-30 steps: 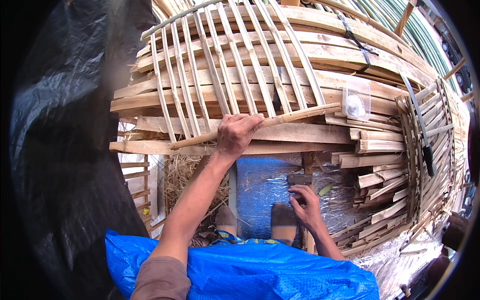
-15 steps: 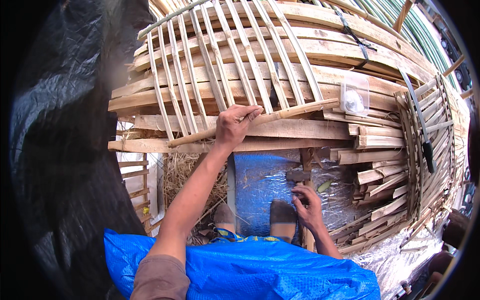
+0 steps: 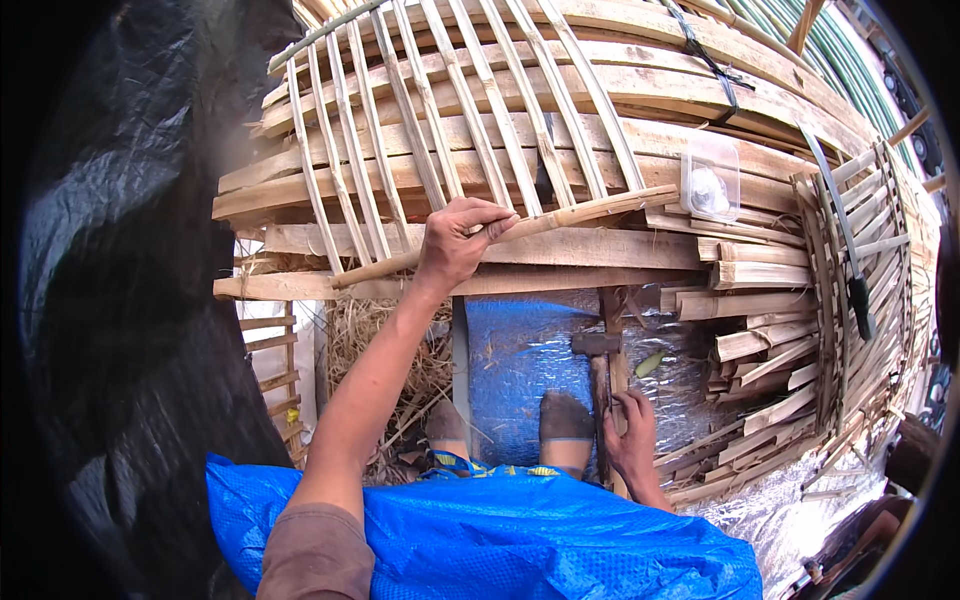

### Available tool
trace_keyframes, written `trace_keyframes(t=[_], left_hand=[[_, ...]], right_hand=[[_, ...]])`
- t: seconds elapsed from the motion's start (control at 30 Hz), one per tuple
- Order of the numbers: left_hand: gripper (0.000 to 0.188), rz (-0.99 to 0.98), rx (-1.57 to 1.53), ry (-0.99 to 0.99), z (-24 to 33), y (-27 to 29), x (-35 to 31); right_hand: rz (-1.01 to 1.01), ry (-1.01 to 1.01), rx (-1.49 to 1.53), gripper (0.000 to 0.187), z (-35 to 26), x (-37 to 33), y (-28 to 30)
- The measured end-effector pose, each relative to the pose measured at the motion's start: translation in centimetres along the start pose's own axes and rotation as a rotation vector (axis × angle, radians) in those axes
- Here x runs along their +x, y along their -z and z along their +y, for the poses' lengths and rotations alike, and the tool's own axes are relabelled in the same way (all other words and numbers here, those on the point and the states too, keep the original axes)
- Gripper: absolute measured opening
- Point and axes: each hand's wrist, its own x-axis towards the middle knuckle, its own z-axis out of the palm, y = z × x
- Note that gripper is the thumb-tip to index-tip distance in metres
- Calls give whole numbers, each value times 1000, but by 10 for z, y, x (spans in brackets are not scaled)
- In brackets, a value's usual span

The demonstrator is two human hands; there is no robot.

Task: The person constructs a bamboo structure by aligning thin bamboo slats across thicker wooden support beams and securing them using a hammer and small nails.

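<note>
My left hand [image 3: 460,240] is closed in a pinch over a bamboo rail [image 3: 590,208], against the lower ends of a row of split bamboo slats [image 3: 490,105]. Whatever sits between thumb and forefinger is too small to make out. Down to the right, my right hand [image 3: 630,435] curls round the thin handle of a hammer [image 3: 597,344]. Its dark head is up beyond the fingers, beside a wooden post [image 3: 618,372].
Long wooden beams [image 3: 600,255] lie beneath the slat frame. A clear plastic box [image 3: 710,180] with small whitish contents sits at the rail's right end. Further right are stacked split bamboo [image 3: 760,275] and a long-bladed saw [image 3: 845,235]. Black sheeting [image 3: 140,300] hangs at left.
My right hand has shifted slightly down and right, and its fingers have closed round the hammer handle. My left hand keeps its pinch at the rail. The view has shifted a little.
</note>
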Motion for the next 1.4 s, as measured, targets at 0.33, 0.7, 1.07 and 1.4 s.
trace_keyframes(t=[0.33,0.7,1.07,1.4], left_hand=[[13,-38,54,-78,-3,0,-1],[18,115,115,-31,-3,-12,-10],[13,129,138,-240,-9,-13,-10],[15,119,99,-276,-8,-9,-9]], right_hand=[[-100,-99,-238,55,-14,-18,-3],[-110,-83,-299,55,-13,-26,-10],[-191,-192,-303,46,-24,3,-15],[-209,-292,87,37,-19,24,0]])
